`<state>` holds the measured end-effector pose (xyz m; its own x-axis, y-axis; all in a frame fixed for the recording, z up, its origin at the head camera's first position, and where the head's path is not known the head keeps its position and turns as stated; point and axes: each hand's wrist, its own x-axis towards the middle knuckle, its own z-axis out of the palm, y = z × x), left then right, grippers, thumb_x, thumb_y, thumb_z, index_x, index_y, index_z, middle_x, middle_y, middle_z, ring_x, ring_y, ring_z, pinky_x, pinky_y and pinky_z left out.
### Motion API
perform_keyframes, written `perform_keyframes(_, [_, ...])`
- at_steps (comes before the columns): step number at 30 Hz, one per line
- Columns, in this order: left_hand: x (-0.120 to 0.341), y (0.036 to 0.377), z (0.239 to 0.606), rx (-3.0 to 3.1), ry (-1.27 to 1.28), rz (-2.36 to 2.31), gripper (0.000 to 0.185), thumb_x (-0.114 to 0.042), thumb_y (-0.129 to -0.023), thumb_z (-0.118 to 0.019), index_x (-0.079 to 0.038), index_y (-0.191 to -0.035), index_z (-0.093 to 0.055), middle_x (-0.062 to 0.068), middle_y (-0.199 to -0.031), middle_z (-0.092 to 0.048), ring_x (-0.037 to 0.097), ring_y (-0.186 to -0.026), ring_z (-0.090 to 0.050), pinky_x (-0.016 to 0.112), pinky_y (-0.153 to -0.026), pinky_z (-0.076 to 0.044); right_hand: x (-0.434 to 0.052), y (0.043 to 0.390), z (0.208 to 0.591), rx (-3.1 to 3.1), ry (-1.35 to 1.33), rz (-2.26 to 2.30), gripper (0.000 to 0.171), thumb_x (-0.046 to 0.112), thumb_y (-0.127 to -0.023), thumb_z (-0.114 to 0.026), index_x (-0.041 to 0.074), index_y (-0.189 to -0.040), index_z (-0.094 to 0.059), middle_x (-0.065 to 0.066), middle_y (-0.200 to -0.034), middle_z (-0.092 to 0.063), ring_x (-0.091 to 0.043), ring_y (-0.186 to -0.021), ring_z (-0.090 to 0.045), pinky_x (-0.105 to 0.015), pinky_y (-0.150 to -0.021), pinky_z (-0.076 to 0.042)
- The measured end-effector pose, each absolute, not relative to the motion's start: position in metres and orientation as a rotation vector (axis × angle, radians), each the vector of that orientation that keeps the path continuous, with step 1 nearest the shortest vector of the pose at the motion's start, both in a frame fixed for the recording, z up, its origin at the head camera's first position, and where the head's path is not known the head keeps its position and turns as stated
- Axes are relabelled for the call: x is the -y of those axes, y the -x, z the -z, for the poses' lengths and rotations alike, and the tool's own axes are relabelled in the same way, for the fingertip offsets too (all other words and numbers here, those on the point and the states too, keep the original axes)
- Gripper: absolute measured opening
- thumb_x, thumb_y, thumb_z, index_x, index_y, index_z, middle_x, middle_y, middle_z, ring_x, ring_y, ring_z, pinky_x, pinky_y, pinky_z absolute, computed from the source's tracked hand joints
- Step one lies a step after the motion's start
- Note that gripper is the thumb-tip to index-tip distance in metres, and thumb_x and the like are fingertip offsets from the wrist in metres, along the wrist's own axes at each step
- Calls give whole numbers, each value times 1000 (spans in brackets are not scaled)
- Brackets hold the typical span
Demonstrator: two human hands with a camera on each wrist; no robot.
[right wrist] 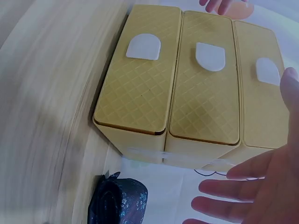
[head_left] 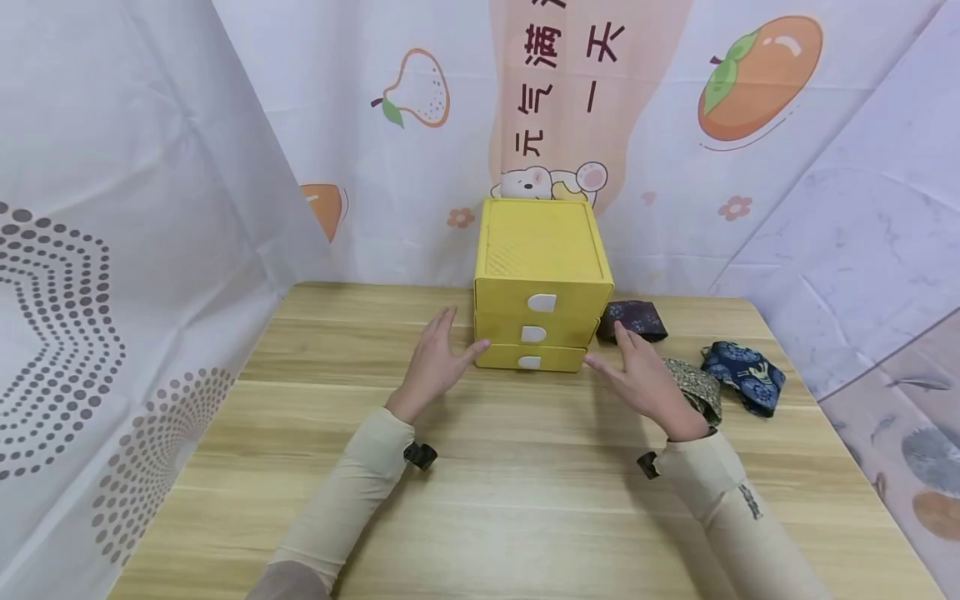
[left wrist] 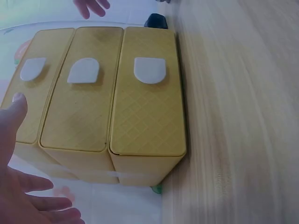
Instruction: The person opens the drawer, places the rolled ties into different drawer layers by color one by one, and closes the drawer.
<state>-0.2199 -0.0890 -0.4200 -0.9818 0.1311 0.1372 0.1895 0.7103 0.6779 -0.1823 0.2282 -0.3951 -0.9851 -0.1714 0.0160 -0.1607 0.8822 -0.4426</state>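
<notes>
A yellow three-drawer box with white handles stands at the back middle of the wooden table. My left hand is open beside the box's lower left corner, thumb tip close to the bottom drawer. On the other side, my right hand is open with its fingers spread, just off the lower right corner. Neither hand holds anything. The left wrist view shows the three drawer fronts shut and my open left hand. The right wrist view shows the drawer fronts and my right hand.
Three rolled patterned cloths lie right of the box: a dark one against its side, an olive one behind my right hand, a blue one farther right. Printed backdrop sheets enclose the table.
</notes>
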Motion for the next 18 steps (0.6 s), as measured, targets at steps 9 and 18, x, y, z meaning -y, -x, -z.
perform_keyframes(9, [88, 221, 415, 2786, 264, 1312, 87, -61, -90, -56, -7, -152, -28, 16, -158, -30, 38, -145, -29, 56, -116, -27, -229, 178, 387, -2978, 273, 754, 87, 60, -99, -38, -7, -152, -19, -36, -153, -25, -54, -139, -25, -66, -111, -24])
perform_keyframes(18, [90, 220, 409, 2705, 213, 1435, 80, -57, -92, -56, -8, -151, -33, 15, -154, -38, 35, -142, -37, 54, -115, -32, -228, 176, 381, -2978, 286, 790, 82, 59, -100, -37, -6, -149, -29, -31, -148, -39, -49, -136, -35, -63, -109, -30])
